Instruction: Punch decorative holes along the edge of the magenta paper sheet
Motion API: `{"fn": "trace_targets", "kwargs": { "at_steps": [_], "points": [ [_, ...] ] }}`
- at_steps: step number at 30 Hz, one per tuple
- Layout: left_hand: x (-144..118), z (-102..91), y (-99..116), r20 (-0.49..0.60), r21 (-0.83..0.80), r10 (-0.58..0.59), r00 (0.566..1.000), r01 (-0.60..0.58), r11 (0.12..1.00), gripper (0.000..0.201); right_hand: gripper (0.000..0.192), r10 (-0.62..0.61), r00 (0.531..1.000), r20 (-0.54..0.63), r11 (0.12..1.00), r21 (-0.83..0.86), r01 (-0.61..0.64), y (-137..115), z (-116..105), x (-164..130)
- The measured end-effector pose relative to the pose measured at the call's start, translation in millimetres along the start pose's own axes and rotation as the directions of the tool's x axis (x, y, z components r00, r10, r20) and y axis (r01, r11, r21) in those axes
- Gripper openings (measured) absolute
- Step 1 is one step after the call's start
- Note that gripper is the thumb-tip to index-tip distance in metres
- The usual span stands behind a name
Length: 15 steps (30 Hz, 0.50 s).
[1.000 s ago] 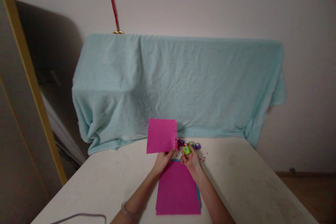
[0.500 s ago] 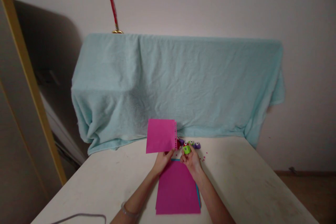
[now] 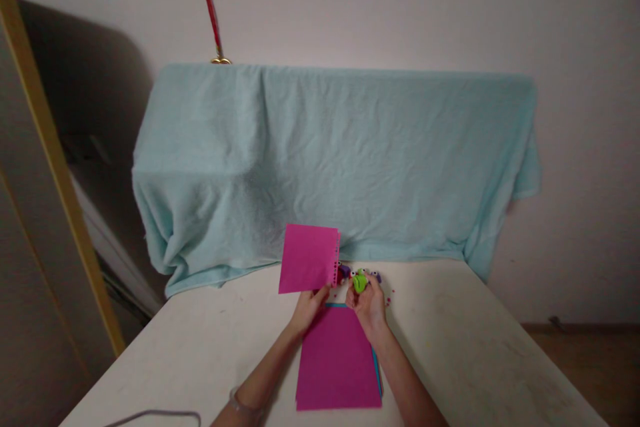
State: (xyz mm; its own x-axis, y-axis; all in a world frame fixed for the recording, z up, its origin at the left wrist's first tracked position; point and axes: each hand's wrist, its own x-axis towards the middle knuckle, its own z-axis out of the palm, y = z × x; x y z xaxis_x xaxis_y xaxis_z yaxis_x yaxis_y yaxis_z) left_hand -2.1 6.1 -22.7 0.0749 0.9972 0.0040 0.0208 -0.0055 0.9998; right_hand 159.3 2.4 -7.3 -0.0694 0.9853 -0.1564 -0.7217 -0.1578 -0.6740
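Observation:
My left hand (image 3: pixel 309 310) grips the lower right corner of a pink sheet of paper (image 3: pixel 309 259), thumb in front. Small punched holes run down the sheet's right edge. In my right hand (image 3: pixel 369 305) is a small green craft punch (image 3: pixel 359 283), fingers closed round it, just right of the sheet and apart from it. Beyond the hands stand more small punches in red and purple, among them a purple one (image 3: pixel 346 270) partly behind the sheet. My right hand partly covers the others. Below the hands lies a stack of coloured paper (image 3: pixel 340 363), pink on top with blue showing at its edges.
Tiny pink paper bits (image 3: pixel 389 300) are scattered right of my right hand. A light blue cloth (image 3: pixel 350 160) drapes over something at the back of the white table (image 3: pixel 465 347). A grey cord (image 3: pixel 155 413) lies at the front left.
My right hand has turned the green punch, so a different side faces me, and shifted slightly right. The held pink sheet has moved a little to the right and tilted slightly.

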Motion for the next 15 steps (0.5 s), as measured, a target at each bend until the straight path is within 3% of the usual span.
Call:
{"fn": "trace_targets", "kwargs": {
  "at_steps": [4,8,12,15],
  "points": [
    [1,-1.0,-4,0.053,0.014,0.017,0.998,-0.018,1.0,0.051,0.022,-0.049,0.996,0.079,0.999,0.003,0.049,-3,0,-2],
    [-1,-0.1,0,0.064,-0.026,0.023,0.998,-0.021,0.999,0.05,0.025,-0.023,0.993,0.114,0.998,-0.055,0.029,-2,0,-1],
    [-2,0.9,4,0.088,-0.059,0.02,0.996,-0.015,0.998,0.049,0.024,-0.155,0.986,0.059,0.956,-0.242,0.165,4,2,-2],
    [-4,1.3,5,0.105,-0.046,0.027,0.994,-0.022,0.999,0.05,0.034,-0.231,0.972,0.045,0.883,-0.409,0.229,8,5,-5]
  ]
}}
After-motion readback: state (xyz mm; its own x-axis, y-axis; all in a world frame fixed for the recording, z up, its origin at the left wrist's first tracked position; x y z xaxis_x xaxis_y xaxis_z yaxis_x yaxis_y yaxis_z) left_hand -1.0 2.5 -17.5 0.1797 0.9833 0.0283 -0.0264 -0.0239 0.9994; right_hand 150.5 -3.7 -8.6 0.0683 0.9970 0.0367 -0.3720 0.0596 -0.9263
